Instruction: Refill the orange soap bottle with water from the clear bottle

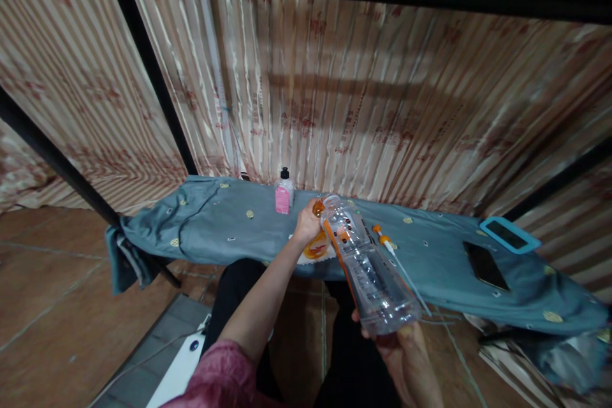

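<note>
A large clear plastic bottle [366, 268] with orange markings is held tilted, its mouth up and to the left. My right hand [399, 347] is closed around its base. My left hand [306, 224] is closed at the mouth, pinching a small shiny amber piece [318, 207] against or just beside the opening; its exact kind is unclear. Below that hand lies an orange item with a white edge [316, 247], partly hidden by the wrist and bottle. To the bottle's right rests a pump head [384, 240] with an orange collar and a long thin tube.
A grey-blue patterned cloth [215, 217] covers the narrow bench. On it stand a small pink-labelled bottle [284, 192], a dark phone [485, 264] and a blue-framed device [510, 234]. Dark metal posts [153, 70] and a striped curtain [335, 95] enclose the back. A white device [179, 366] sits low left.
</note>
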Action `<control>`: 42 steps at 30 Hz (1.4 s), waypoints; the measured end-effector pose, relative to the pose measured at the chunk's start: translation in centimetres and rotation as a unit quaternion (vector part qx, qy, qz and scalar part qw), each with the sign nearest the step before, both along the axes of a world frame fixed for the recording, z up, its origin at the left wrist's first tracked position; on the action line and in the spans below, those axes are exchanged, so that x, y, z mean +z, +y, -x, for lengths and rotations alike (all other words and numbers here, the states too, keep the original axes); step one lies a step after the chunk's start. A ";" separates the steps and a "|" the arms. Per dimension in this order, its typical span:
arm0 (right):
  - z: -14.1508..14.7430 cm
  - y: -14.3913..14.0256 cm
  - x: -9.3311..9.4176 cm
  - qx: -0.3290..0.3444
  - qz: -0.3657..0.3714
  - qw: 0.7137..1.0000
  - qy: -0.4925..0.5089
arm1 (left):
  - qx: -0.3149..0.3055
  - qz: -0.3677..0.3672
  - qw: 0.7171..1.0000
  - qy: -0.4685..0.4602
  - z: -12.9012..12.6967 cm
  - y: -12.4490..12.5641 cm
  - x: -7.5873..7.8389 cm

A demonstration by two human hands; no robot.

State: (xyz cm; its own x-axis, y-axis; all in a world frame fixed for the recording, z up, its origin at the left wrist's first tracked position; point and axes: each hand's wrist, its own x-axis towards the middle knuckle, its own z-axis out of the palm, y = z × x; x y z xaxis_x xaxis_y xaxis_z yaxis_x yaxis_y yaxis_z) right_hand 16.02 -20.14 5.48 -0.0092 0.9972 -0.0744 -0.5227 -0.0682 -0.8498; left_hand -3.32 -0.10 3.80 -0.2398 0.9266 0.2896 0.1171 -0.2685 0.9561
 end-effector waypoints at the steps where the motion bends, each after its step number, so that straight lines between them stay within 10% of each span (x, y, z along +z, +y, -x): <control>1: 0.0 0.0 0.0 0.004 -0.003 1.000 0.001 | 0.002 -0.008 1.000 0.015 0.0 0.0 0.0; 42: -0.2 0.5 -0.5 0.011 -0.005 1.000 0.011 | 0.014 -0.021 0.999 0.035 -0.2 -0.2 0.3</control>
State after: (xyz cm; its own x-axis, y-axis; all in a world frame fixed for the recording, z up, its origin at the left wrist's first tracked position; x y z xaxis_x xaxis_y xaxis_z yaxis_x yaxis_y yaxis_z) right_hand 16.20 -19.61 4.93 -0.0334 0.9974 -0.0645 -0.5400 -0.0723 -0.8386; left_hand -3.16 -0.28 4.10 -0.2423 0.9069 0.3448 0.1920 -0.3035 0.9333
